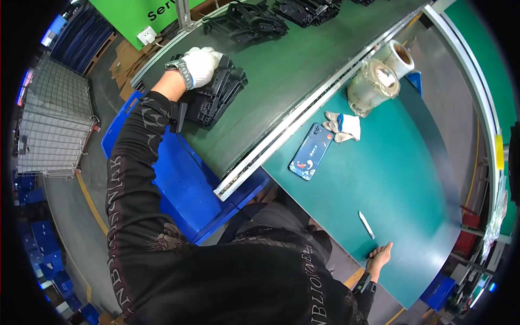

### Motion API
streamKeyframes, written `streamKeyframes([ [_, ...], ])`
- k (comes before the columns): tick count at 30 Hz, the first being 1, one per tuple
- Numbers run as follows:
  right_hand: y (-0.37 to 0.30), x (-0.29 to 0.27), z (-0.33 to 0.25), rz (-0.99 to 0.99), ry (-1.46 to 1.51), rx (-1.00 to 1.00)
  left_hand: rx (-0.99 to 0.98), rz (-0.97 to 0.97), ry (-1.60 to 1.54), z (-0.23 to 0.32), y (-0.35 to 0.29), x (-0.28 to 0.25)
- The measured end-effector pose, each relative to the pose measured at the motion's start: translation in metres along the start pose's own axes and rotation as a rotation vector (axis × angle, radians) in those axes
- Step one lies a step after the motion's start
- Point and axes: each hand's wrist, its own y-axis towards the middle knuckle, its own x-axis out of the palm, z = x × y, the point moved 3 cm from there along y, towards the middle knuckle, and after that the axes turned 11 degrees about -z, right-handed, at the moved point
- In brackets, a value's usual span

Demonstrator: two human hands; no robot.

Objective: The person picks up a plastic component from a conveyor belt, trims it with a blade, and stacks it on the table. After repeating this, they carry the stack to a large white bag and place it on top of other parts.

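Note:
My left hand [200,67], in a white knitted glove, reaches to the far left end of the green conveyor belt. Its fingers are closed over the upper end of a black plastic part [219,89], which lies with similar ribbed parts at the belt's end. Part of the grip is hidden behind the glove. Bare, my right hand [381,257] rests at the near edge of the green table, fingers curled in. Whatever it may hold is hidden. A slim white utility knife [366,225] lies on the table just beyond it.
More black plastic parts [246,24] lie farther along the belt. A metal rail [319,100] divides belt and table. On the table are a phone [311,151], a white glove [344,127] and rolls of tape [374,86]. Blue bins [184,184] stand below the belt's end.

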Motion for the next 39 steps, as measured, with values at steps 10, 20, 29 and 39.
streamKeyframes([
  [10,-0.004,0.001,-0.001,0.039,0.021,-0.017,0.257,0.048,-0.006,-0.01,0.001,-0.022],
  [20,-0.009,0.012,-0.009,0.059,-0.096,-0.022,0.118,-0.175,0.113,-0.044,-0.009,0.011],
  [29,0.0,0.008,0.0,0.106,-0.16,-0.08,0.34,-0.458,0.382,0.009,-0.032,-0.007],
  [39,0.0,0.015,-0.003,0.145,-0.277,-0.103,-0.127,-0.141,0.064,-0.002,-0.04,-0.03],
])
